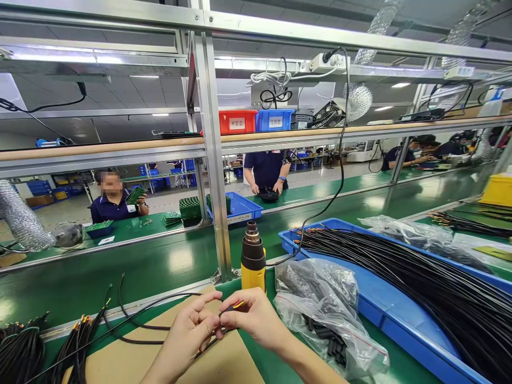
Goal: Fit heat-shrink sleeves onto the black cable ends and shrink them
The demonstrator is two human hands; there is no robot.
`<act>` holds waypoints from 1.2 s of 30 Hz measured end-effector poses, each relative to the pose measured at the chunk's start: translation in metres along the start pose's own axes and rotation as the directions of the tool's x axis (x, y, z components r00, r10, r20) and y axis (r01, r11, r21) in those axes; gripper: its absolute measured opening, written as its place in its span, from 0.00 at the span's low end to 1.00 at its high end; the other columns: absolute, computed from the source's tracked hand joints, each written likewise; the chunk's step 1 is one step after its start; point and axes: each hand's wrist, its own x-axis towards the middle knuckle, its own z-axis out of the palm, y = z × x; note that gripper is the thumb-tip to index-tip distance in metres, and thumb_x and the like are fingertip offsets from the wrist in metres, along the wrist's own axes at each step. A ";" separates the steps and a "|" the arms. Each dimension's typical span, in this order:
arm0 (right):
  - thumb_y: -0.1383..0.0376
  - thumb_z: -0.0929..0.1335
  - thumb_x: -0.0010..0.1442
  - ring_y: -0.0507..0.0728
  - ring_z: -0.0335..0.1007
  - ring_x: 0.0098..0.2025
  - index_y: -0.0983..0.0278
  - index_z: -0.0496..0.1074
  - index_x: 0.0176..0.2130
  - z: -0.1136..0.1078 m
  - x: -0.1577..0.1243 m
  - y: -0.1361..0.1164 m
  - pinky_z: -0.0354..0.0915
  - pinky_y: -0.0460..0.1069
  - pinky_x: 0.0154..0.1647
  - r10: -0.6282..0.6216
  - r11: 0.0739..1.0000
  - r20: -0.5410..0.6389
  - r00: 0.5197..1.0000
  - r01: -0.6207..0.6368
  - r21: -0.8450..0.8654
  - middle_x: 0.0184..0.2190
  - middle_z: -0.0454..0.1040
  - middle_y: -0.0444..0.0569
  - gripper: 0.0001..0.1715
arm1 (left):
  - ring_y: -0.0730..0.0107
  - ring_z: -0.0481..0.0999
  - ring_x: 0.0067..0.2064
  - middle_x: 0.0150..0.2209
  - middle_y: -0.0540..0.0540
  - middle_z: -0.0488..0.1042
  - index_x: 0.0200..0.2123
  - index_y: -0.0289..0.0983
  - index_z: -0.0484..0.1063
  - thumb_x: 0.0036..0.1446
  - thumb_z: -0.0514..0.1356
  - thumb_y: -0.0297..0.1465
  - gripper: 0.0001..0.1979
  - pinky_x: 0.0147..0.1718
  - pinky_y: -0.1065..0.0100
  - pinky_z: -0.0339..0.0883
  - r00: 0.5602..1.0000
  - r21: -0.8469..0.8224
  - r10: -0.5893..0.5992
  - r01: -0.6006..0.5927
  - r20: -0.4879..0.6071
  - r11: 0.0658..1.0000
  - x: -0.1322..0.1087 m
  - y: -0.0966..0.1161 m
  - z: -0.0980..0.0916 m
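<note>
Both my hands meet over a sheet of brown cardboard [224, 360]. My right hand [250, 314] pinches the end of a black cable [228, 308], where short red and yellow wire ends stick out. Close beside it, my left hand [196, 325] has its thumb and fingers closed on the same cable. A small dark sleeve may sit on the cable, but the fingertips partly hide it. Slack black cable [140, 325] loops away to the left. Just beyond my hands a yellow and black heat gun [253, 258] stands nozzle up.
Bundled black cables [82, 341] lie at the left. On the right are a plastic bag [320, 320] of black tube pieces and a long blue tray [384, 314] of cables. A metal post [218, 160] rises ahead. Co-workers [116, 197] sit and stand across the green bench.
</note>
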 end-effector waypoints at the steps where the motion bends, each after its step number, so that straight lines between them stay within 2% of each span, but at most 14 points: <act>1: 0.68 0.72 0.44 0.54 0.72 0.24 0.70 0.74 0.27 0.000 0.000 0.000 0.66 0.50 0.29 0.005 1.000 -0.011 1.000 -0.005 -0.006 0.20 0.74 0.48 0.07 | 0.83 0.53 0.16 0.19 0.51 0.70 0.53 0.31 0.60 0.49 0.59 0.43 0.31 0.16 0.76 0.46 1.000 0.006 -0.002 0.002 -0.003 1.000 0.000 0.000 0.000; 14: 0.65 0.73 0.42 0.53 0.70 0.22 0.70 0.74 0.25 -0.001 -0.001 0.001 0.64 0.46 0.25 0.024 0.995 -0.093 0.995 -0.033 -0.097 0.18 0.73 0.47 0.10 | 0.82 0.54 0.17 0.19 0.51 0.69 0.53 0.31 0.60 0.50 0.58 0.44 0.32 0.16 0.77 0.45 1.000 0.048 -0.008 0.009 -0.019 0.999 -0.002 0.002 0.000; 21: 0.64 0.74 0.39 0.50 0.66 0.18 0.70 0.74 0.23 0.001 0.000 -0.003 0.62 0.45 0.22 0.030 0.991 -0.161 0.986 -0.050 -0.121 0.15 0.71 0.46 0.11 | 0.83 0.54 0.17 0.19 0.53 0.68 0.53 0.32 0.60 0.51 0.57 0.41 0.29 0.16 0.77 0.47 0.999 0.064 0.028 -0.025 -0.037 0.998 -0.003 0.002 0.001; 28: 0.62 0.74 0.37 0.50 0.66 0.18 0.70 0.74 0.23 0.002 -0.001 0.001 0.62 0.45 0.21 0.037 0.990 -0.209 0.977 -0.064 -0.125 0.15 0.71 0.46 0.14 | 0.82 0.53 0.17 0.18 0.54 0.66 0.53 0.32 0.60 0.51 0.57 0.40 0.28 0.16 0.77 0.47 0.995 0.100 0.054 -0.045 -0.086 0.994 -0.005 0.003 0.003; 36: 0.62 0.74 0.38 0.49 0.65 0.18 0.70 0.74 0.22 0.003 -0.002 0.001 0.62 0.45 0.20 0.015 0.985 -0.240 0.971 -0.056 -0.164 0.15 0.70 0.45 0.13 | 0.75 0.64 0.22 0.19 0.53 0.66 0.50 0.34 0.64 0.51 0.57 0.39 0.25 0.22 0.74 0.59 0.988 0.111 0.095 -0.082 -0.122 0.990 -0.010 0.007 0.006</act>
